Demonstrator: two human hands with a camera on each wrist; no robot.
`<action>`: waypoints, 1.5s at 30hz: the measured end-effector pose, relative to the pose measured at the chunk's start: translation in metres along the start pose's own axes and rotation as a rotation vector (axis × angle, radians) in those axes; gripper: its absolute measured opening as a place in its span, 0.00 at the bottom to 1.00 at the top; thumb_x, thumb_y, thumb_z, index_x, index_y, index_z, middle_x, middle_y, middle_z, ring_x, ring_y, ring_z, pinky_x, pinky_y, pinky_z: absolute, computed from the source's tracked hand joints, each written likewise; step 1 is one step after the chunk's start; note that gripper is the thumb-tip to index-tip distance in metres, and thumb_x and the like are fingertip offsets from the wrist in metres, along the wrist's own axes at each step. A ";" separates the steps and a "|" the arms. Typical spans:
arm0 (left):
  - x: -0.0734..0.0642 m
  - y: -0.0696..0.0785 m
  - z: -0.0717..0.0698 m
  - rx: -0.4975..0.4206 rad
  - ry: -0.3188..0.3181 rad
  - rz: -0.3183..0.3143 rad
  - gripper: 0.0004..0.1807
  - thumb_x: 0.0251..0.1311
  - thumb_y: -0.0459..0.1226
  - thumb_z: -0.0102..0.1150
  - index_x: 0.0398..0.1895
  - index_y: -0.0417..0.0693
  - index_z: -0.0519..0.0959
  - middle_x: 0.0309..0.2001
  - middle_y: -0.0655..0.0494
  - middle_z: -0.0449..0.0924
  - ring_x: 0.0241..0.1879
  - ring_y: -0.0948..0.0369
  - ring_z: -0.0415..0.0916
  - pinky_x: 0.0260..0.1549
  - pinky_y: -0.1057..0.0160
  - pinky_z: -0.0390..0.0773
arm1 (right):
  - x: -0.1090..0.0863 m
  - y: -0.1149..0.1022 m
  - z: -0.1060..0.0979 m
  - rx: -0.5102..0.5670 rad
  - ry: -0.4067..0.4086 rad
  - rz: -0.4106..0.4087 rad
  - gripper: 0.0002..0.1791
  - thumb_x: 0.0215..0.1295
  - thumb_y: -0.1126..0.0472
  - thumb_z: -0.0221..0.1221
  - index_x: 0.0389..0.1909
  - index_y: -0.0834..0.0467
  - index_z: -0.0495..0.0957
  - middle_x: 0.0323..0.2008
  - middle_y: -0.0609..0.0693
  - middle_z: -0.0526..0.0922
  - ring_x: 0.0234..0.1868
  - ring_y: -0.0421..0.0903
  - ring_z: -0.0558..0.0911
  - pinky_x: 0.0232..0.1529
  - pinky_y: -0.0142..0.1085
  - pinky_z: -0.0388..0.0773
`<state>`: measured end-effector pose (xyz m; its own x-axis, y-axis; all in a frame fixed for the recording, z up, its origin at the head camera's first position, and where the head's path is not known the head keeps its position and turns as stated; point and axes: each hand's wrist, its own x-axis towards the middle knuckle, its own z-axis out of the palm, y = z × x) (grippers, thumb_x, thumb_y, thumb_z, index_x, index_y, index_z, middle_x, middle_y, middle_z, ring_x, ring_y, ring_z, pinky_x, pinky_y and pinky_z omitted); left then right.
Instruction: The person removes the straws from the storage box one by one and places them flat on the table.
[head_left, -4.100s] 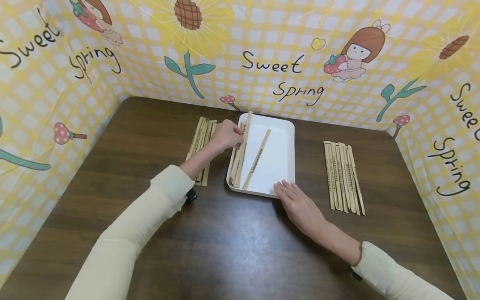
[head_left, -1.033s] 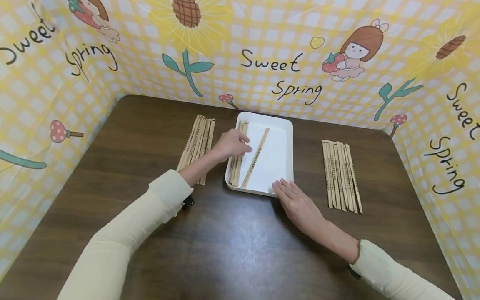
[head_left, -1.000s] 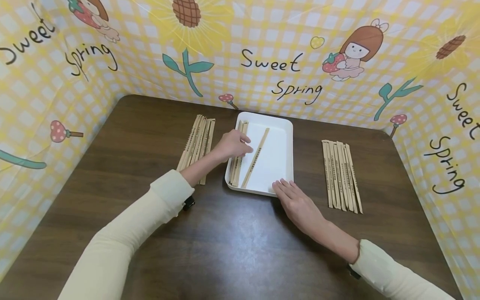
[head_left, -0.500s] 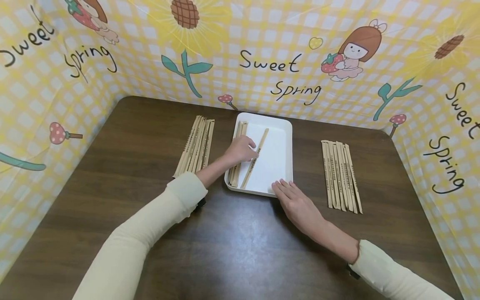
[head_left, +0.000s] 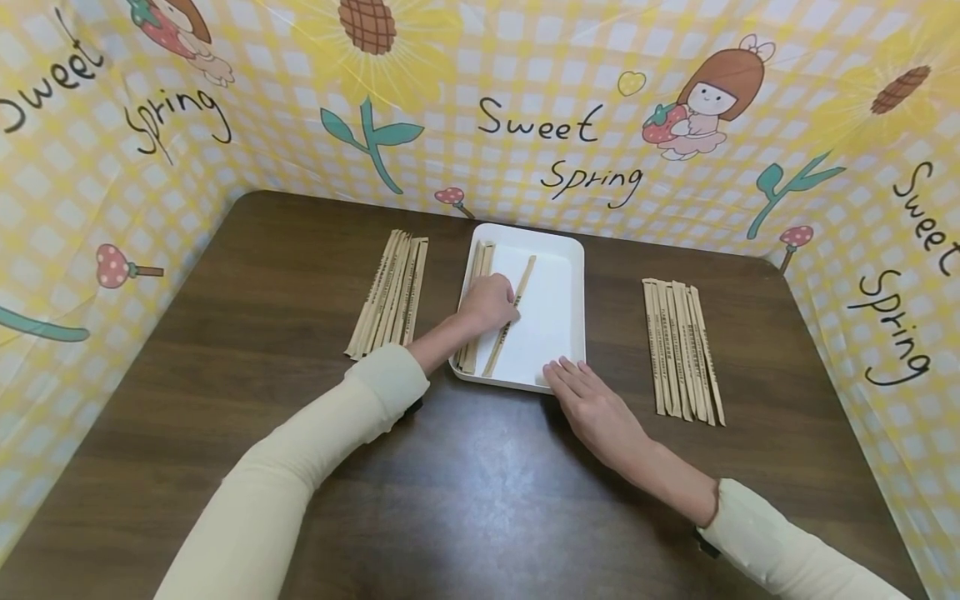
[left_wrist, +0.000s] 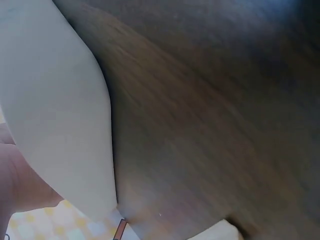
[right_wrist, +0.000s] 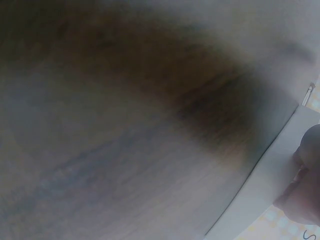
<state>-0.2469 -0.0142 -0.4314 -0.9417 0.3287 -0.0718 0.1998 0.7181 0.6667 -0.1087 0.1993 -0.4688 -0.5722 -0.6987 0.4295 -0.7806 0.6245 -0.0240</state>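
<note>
In the head view my left hand (head_left: 491,302) reaches over the white tray (head_left: 558,333), its thumb and fingers pinching a single paper-wrapped straw (head_left: 525,279) around the middle. That straw lies slanted on the tray floor, its midsection partly covered by the fingers. Along the tray's left wall lies a bundle of similar wrapped straws (head_left: 470,354), partly hidden under the left hand and wrist. My right hand (head_left: 596,406) has straight fingers resting on the tray's near right corner. Both wrist views are blurred and show mostly tabletop, pale surfaces and part of a hand.
On the dark wooden table (head_left: 450,500), a row of wrapped straws (head_left: 390,292) lies left of the tray, near the left forearm. Another row of straws (head_left: 682,350) lies to the right. A patterned yellow checked cloth (head_left: 525,67) stands behind and along both sides.
A straw held over the left bundle has been let go beside the tray's left wall. The left hand has since moved right and taken hold of the slanted straw. The right hand stays put.
</note>
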 end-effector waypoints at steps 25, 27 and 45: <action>0.000 -0.003 -0.021 -0.122 0.034 -0.033 0.26 0.56 0.28 0.57 0.04 0.53 0.62 0.07 0.61 0.60 0.11 0.67 0.51 0.14 0.70 0.52 | 0.000 -0.001 -0.001 -0.005 -0.009 0.004 0.26 0.56 0.77 0.63 0.58 0.73 0.75 0.54 0.66 0.81 0.58 0.60 0.79 0.62 0.52 0.70; -0.001 -0.004 -0.028 -0.153 0.041 -0.051 0.24 0.57 0.28 0.57 0.05 0.50 0.65 0.09 0.57 0.68 0.12 0.66 0.55 0.15 0.69 0.56 | 0.000 -0.001 -0.001 -0.004 -0.013 0.005 0.26 0.56 0.77 0.63 0.59 0.73 0.75 0.55 0.66 0.80 0.58 0.60 0.79 0.62 0.52 0.70; -0.017 -0.041 -0.078 -0.377 0.080 -0.210 0.13 0.59 0.29 0.59 0.44 0.31 0.85 0.49 0.39 0.82 0.40 0.50 0.85 0.45 0.53 0.82 | 0.000 -0.002 -0.002 0.003 -0.035 0.012 0.26 0.57 0.77 0.62 0.60 0.73 0.74 0.56 0.66 0.80 0.60 0.60 0.78 0.64 0.52 0.69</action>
<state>-0.2598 -0.0969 -0.3998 -0.9723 0.1405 -0.1866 -0.0966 0.4853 0.8690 -0.1066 0.1991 -0.4672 -0.5900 -0.7026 0.3977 -0.7742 0.6322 -0.0317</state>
